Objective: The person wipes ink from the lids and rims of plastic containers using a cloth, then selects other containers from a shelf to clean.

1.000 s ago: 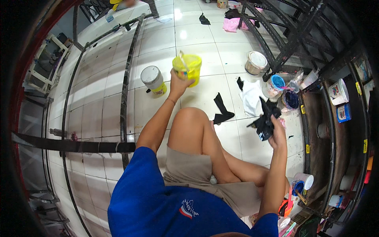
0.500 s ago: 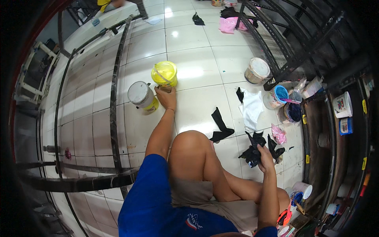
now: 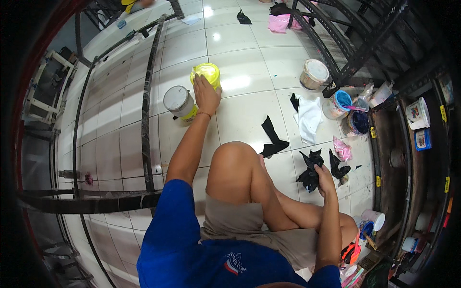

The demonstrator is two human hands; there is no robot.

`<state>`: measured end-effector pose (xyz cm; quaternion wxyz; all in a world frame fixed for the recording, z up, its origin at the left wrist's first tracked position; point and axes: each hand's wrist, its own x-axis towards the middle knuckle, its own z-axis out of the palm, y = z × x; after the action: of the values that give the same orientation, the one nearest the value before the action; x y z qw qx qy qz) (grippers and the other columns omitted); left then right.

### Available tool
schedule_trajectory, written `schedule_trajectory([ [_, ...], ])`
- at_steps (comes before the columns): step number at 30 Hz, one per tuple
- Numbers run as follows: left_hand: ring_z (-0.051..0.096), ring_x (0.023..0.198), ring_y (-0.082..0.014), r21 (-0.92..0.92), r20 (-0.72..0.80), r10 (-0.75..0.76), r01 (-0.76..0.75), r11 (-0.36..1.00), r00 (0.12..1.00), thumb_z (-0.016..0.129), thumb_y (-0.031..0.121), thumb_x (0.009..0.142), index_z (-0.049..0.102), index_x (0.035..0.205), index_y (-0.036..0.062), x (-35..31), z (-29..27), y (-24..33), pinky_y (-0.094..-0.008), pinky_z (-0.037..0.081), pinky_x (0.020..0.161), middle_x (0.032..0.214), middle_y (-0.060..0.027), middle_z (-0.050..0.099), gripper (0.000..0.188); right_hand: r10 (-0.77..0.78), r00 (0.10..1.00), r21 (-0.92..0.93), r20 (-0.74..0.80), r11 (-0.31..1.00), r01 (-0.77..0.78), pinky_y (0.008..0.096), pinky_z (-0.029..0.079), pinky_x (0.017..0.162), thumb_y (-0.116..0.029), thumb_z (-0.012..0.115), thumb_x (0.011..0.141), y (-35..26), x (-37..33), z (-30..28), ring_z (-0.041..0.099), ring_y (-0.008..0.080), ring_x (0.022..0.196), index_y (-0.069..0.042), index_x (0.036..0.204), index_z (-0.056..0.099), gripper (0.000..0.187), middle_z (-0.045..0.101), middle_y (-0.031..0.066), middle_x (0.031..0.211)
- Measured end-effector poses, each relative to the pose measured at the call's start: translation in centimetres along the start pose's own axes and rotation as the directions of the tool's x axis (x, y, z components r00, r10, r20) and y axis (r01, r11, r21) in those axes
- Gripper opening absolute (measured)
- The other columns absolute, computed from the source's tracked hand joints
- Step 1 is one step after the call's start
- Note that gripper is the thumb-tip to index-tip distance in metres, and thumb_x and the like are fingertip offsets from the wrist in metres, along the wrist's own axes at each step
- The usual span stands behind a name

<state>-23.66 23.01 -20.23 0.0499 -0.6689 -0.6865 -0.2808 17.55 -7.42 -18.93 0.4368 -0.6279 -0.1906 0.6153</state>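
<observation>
My left hand (image 3: 206,96) reaches forward, its fingers stretched against the rim and near side of a bright yellow bucket (image 3: 211,71) on the tiled floor. Just left of that bucket is a container with a grey lid (image 3: 176,98) and yellow lower part. Lower right, my right hand (image 3: 325,180) is closed round a crumpled black plastic bag (image 3: 309,170). Beside it lie another black crumpled piece (image 3: 339,168) and a pink crumpled bag (image 3: 342,149). A long black strip (image 3: 273,137) and a white cloth (image 3: 308,120) are spread in front of my knees.
Black metal frame bars (image 3: 148,105) run along my left. On the right stand a lidded white tub (image 3: 315,74), a tub of blue paint (image 3: 342,99) and a dark paint tub (image 3: 357,123), near a shelf rack (image 3: 365,53). Another person's yellow clothing (image 3: 129,5) shows far left.
My left hand has moved up from the yellow bucket's lower side to its rim. The right hand keeps its hold on the black bag. The whole view has shifted slightly.
</observation>
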Motion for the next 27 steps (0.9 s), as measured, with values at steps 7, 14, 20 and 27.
schedule_trajectory([
  [7, 0.019, 0.142, -0.0451, -0.062, 0.233, -0.302, 0.323, 0.944, 0.925, 0.066, 0.034, 0.080, 0.007, 0.147, -0.0135, 0.0, 4.0, 1.9, -0.0468, 0.020, 0.118, 0.154, -0.0329, 0.010, 0.101, -0.088, 0.995, 0.027, -0.040, 0.996, 0.089, 0.0265, 0.051, 0.078, -0.016, 0.055, 0.097, 1.3, -1.2, -1.8, 0.063, 0.0142, 0.088, 0.002, 0.124, 0.055, 0.033, 0.066, 0.0070, 0.103],
  [14, 0.054, 0.116, -0.0408, 0.248, 0.812, 0.169, -0.592, 0.767, 0.558, 0.049, 0.042, 0.093, 0.053, 0.131, 0.0062, 5.2, 12.6, -7.6, -0.0548, 0.039, 0.101, 0.130, -0.0235, 0.055, 0.052, -0.062, 0.998, -0.251, -0.021, 0.967, 0.055, 0.0282, 0.047, 0.077, -0.027, 0.061, 0.091, 1.8, 1.1, -2.7, 0.056, 0.0133, 0.084, 0.002, 0.123, 0.060, 0.043, 0.065, 0.0074, 0.100],
  [20, 0.034, 0.132, -0.0521, -0.149, 0.331, -0.447, 0.514, 0.845, 0.831, 0.074, 0.053, 0.071, 0.013, 0.143, -0.0144, 8.4, 9.4, -5.5, -0.0497, 0.038, 0.107, 0.148, -0.0423, 0.007, 0.116, 0.280, 0.902, -0.449, 0.328, 0.887, -0.112, 0.0396, 0.042, 0.101, -0.043, 0.069, 0.084, -5.8, 3.9, -7.0, 0.049, 0.0239, 0.126, -0.004, 0.133, 0.056, 0.064, 0.052, 0.0169, 0.139],
  [27, 0.037, 0.135, -0.0433, -0.255, 0.444, 0.067, 0.055, 0.965, 0.894, 0.067, 0.042, 0.083, 0.028, 0.142, -0.0118, 5.0, 4.8, 14.1, -0.0478, 0.035, 0.110, 0.143, -0.0315, 0.039, 0.089, 0.292, 0.945, -0.564, 0.147, 0.810, -0.162, 0.0406, 0.052, 0.073, -0.036, 0.064, 0.085, -18.9, 1.8, -14.7, 0.066, 0.0250, 0.072, -0.011, 0.090, 0.072, 0.027, 0.071, 0.0089, 0.094],
])
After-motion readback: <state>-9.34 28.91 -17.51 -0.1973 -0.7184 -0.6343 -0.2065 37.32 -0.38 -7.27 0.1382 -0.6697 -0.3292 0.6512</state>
